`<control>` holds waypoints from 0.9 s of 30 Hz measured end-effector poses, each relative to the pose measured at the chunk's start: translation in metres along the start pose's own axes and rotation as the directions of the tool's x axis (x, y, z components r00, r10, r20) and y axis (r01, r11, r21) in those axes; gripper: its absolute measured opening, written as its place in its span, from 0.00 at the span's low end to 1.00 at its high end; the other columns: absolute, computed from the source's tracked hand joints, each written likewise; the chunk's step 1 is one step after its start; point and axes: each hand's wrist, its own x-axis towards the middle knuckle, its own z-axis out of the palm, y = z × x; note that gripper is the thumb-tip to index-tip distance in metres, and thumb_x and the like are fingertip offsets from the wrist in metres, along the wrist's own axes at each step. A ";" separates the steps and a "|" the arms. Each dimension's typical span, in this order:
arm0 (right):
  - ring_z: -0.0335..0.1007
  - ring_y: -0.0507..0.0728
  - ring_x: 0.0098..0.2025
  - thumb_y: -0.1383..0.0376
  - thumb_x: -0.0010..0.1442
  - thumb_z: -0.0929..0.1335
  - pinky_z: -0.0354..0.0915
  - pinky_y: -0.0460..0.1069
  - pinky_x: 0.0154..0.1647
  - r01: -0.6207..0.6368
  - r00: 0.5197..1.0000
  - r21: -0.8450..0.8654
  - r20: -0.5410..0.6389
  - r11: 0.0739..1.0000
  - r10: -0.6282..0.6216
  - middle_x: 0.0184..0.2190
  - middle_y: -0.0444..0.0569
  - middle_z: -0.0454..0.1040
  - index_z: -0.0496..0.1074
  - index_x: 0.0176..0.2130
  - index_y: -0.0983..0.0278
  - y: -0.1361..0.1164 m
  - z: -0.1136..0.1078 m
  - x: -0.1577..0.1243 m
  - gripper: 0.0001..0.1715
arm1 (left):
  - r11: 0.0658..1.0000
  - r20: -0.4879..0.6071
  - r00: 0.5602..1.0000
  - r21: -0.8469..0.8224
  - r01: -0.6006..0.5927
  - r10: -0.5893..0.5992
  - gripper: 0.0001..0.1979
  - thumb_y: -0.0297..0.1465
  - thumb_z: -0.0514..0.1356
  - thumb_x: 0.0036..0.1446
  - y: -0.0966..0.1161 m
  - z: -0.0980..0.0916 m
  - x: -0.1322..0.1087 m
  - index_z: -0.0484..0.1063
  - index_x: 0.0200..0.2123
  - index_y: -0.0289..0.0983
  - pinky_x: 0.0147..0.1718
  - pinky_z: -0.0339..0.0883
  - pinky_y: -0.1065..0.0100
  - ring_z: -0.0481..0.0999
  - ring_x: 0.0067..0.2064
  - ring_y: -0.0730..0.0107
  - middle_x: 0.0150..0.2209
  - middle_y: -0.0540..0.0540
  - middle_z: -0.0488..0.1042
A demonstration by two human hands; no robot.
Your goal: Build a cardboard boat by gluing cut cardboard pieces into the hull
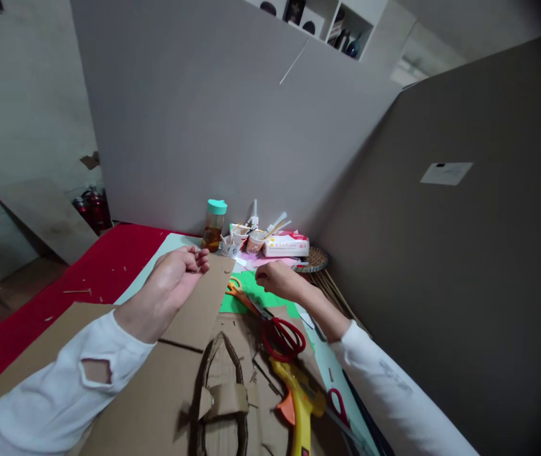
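My left hand [180,272] is raised over the cardboard sheet [199,304], its fingers curled in together; what they hold, if anything, is too small to tell. Over the green paper [237,305] hovers my right hand [277,280], fingers bent downward and their tips partly hidden. Between and below the hands lie orange-handled scissors [235,288] and red-handled scissors [284,339]. Nearest to me is a boat-shaped cardboard piece [225,400] with a band across it. A yellow glue gun [301,405] with an orange trigger lies to its right.
At the back stand a bottle with a teal lid [214,225], paper cups [255,242] with sticks, and a tissue pack [287,245]. A woven tray [315,259] sits by the right partition [451,266]. Red cloth [123,259] covers the left side.
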 end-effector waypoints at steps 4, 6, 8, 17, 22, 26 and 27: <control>0.76 0.61 0.51 0.59 0.70 0.70 0.75 0.59 0.50 -0.005 1.000 -0.022 -0.018 1.000 0.004 0.55 0.54 0.75 0.72 0.57 0.65 0.021 0.014 0.039 0.19 | 0.999 -0.007 0.999 -0.002 -0.041 0.041 0.06 0.17 0.60 0.64 0.004 0.002 -0.001 0.74 0.39 0.32 0.32 0.77 0.70 0.78 0.35 0.71 0.37 0.47 0.76; 0.76 0.61 0.51 0.59 0.70 0.70 0.75 0.60 0.51 0.006 0.999 -0.029 -0.044 1.000 -0.007 0.55 0.54 0.74 0.72 0.57 0.65 0.025 0.017 0.050 0.19 | 0.998 -0.009 0.998 0.009 -0.069 0.069 0.18 0.05 0.53 0.54 0.008 0.005 -0.003 0.72 0.32 0.32 0.34 0.78 0.74 0.79 0.35 0.73 0.33 0.47 0.75; 0.76 0.61 0.51 0.59 0.70 0.70 0.75 0.60 0.51 0.020 0.997 -0.030 -0.070 0.999 -0.022 0.55 0.54 0.74 0.72 0.57 0.65 0.027 0.019 0.057 0.19 | 0.996 -0.008 0.996 0.028 -0.084 0.084 0.22 0.01 0.49 0.47 0.011 0.007 -0.005 0.71 0.28 0.31 0.37 0.78 0.75 0.80 0.36 0.73 0.32 0.45 0.75; 0.76 0.61 0.51 0.59 0.70 0.70 0.75 0.60 0.51 0.055 0.988 0.003 -0.146 0.998 -0.054 0.55 0.54 0.74 0.72 0.57 0.65 0.026 0.027 0.075 0.20 | 0.993 0.006 0.996 0.078 -0.087 0.087 0.21 0.02 0.49 0.50 0.005 0.006 -0.004 0.73 0.30 0.30 0.38 0.80 0.74 0.82 0.39 0.68 0.36 0.38 0.78; 0.76 0.61 0.52 0.59 0.70 0.70 0.75 0.60 0.52 0.044 0.977 0.014 -0.209 0.999 -0.040 0.56 0.54 0.74 0.72 0.57 0.65 0.027 0.015 0.091 0.19 | 0.993 0.019 0.996 0.080 -0.083 0.082 0.18 0.05 0.53 0.56 0.008 0.005 -0.002 0.74 0.32 0.30 0.39 0.79 0.72 0.81 0.41 0.69 0.36 0.42 0.78; 0.76 0.61 0.52 0.59 0.72 0.69 0.74 0.59 0.52 0.043 0.974 0.017 -0.223 0.999 -0.038 0.55 0.53 0.74 0.73 0.57 0.65 0.023 0.010 0.103 0.18 | 0.994 0.027 0.997 0.084 -0.070 0.067 0.05 0.25 0.63 0.67 0.012 0.007 -0.007 0.76 0.46 0.34 0.38 0.80 0.64 0.80 0.42 0.67 0.46 0.44 0.78; 0.76 0.61 0.52 0.60 0.72 0.68 0.74 0.59 0.53 0.045 0.975 0.017 -0.219 0.999 -0.040 0.55 0.52 0.75 0.73 0.56 0.65 0.022 0.011 0.106 0.17 | 0.994 0.028 0.997 0.084 -0.069 0.067 0.11 0.33 0.64 0.67 0.013 0.007 -0.009 0.75 0.50 0.36 0.38 0.80 0.61 0.80 0.42 0.65 0.49 0.44 0.78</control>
